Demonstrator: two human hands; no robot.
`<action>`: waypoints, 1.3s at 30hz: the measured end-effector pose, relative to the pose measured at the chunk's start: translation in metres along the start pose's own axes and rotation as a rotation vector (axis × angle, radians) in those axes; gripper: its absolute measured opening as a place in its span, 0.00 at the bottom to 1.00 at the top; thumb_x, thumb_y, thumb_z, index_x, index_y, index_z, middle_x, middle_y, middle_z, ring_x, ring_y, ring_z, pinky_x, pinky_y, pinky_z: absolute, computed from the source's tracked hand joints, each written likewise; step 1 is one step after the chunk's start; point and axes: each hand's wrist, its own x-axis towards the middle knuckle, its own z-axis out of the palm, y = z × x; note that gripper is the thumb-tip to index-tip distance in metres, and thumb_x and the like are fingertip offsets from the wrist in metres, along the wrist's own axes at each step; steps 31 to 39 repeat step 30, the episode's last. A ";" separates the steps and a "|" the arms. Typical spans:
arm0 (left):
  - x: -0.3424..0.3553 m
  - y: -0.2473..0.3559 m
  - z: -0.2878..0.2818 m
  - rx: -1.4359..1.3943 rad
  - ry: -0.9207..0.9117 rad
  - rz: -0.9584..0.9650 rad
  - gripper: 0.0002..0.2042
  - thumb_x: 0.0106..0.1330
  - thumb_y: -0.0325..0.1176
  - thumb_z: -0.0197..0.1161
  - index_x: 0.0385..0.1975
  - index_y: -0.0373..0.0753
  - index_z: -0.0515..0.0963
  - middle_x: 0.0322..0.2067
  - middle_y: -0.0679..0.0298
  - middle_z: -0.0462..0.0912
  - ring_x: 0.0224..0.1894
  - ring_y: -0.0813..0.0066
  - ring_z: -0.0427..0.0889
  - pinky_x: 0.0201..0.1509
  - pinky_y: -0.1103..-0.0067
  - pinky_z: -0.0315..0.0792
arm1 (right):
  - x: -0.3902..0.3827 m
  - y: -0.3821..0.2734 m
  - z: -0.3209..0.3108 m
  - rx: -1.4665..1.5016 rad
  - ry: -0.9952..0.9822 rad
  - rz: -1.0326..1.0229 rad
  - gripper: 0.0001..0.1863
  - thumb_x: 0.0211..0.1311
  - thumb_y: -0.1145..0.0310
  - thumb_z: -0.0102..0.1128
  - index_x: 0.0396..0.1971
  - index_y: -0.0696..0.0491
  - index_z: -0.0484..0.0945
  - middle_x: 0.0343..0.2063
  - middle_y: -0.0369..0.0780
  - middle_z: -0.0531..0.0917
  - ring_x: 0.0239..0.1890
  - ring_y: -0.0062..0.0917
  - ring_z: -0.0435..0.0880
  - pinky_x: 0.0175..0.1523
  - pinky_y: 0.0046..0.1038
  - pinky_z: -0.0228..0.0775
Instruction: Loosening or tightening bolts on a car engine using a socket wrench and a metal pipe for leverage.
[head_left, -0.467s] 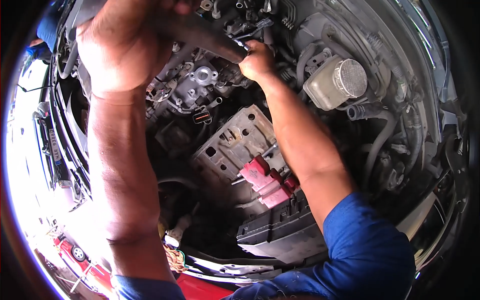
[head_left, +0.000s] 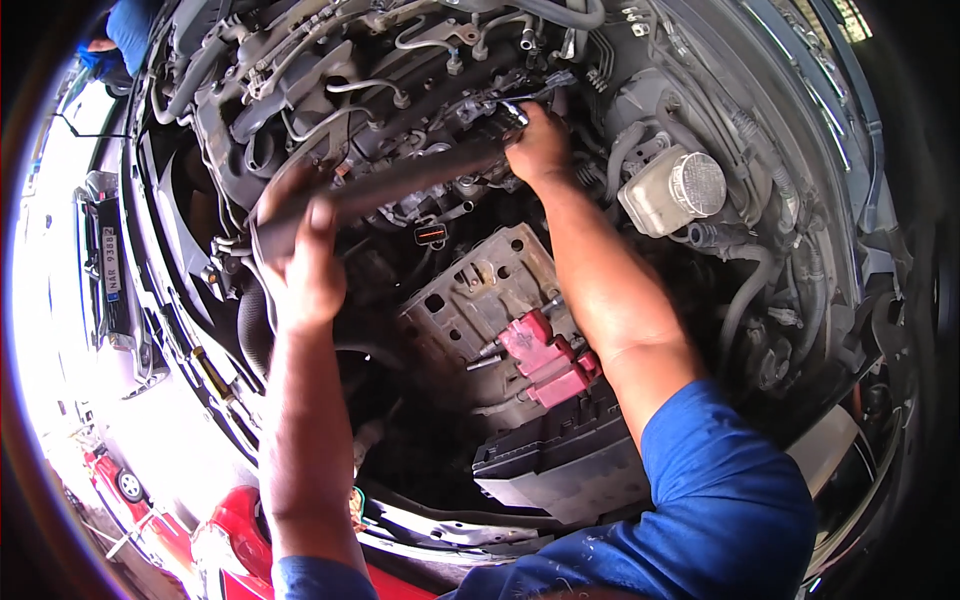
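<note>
A long dark pipe (head_left: 420, 185) lies slantwise across the engine bay between my two hands. My left hand (head_left: 312, 262) is closed round its left end, with the thumb up along it. My right hand (head_left: 540, 145) grips the other end, beside a shiny metal tool (head_left: 516, 112) whose kind I cannot make out. How pipe and tool meet is hidden by my right fingers. Below the pipe sits a bare metal tray (head_left: 470, 285) with holes. A small black connector (head_left: 430, 235) with an orange inside hangs just under the pipe.
Red plastic covers (head_left: 545, 355) and a black box (head_left: 560, 450) lie nearer to me. A fluid reservoir (head_left: 660, 195) with a round cap stands right of my right forearm. Metal lines (head_left: 370, 90) cross the engine at the far side. A red car (head_left: 235, 530) shows at lower left.
My left hand has swung the pipe's left end down toward me. My right hand has shifted only slightly right and down in the picture. More of the engine's far left shows now.
</note>
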 end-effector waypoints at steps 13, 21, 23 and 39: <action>0.055 0.037 0.065 -0.656 -0.203 0.191 0.26 0.64 0.35 0.64 0.59 0.30 0.68 0.40 0.53 0.81 0.45 0.60 0.81 0.59 0.60 0.71 | 0.001 0.006 0.000 0.112 -0.048 0.042 0.14 0.48 0.67 0.61 0.36 0.53 0.81 0.30 0.50 0.84 0.37 0.47 0.84 0.44 0.40 0.75; 0.091 0.031 0.066 -0.850 -0.518 0.170 0.10 0.66 0.30 0.58 0.44 0.36 0.77 0.28 0.59 0.75 0.34 0.65 0.74 0.50 0.59 0.70 | 0.001 -0.006 -0.006 0.114 -0.046 0.062 0.12 0.50 0.64 0.60 0.34 0.53 0.81 0.29 0.50 0.85 0.36 0.46 0.85 0.43 0.39 0.76; 0.095 0.026 0.060 -0.808 -0.586 0.104 0.12 0.65 0.36 0.57 0.46 0.42 0.78 0.29 0.64 0.71 0.39 0.67 0.71 0.59 0.59 0.63 | 0.002 -0.011 -0.009 0.055 -0.076 0.117 0.15 0.45 0.72 0.65 0.37 0.53 0.82 0.32 0.45 0.87 0.37 0.37 0.87 0.44 0.31 0.77; 0.111 0.033 0.063 -0.796 -0.653 0.031 0.13 0.65 0.36 0.57 0.46 0.43 0.79 0.31 0.63 0.73 0.40 0.67 0.71 0.62 0.57 0.61 | 0.005 -0.010 -0.010 0.027 -0.150 0.153 0.17 0.45 0.77 0.60 0.40 0.55 0.82 0.32 0.46 0.86 0.39 0.37 0.87 0.46 0.31 0.77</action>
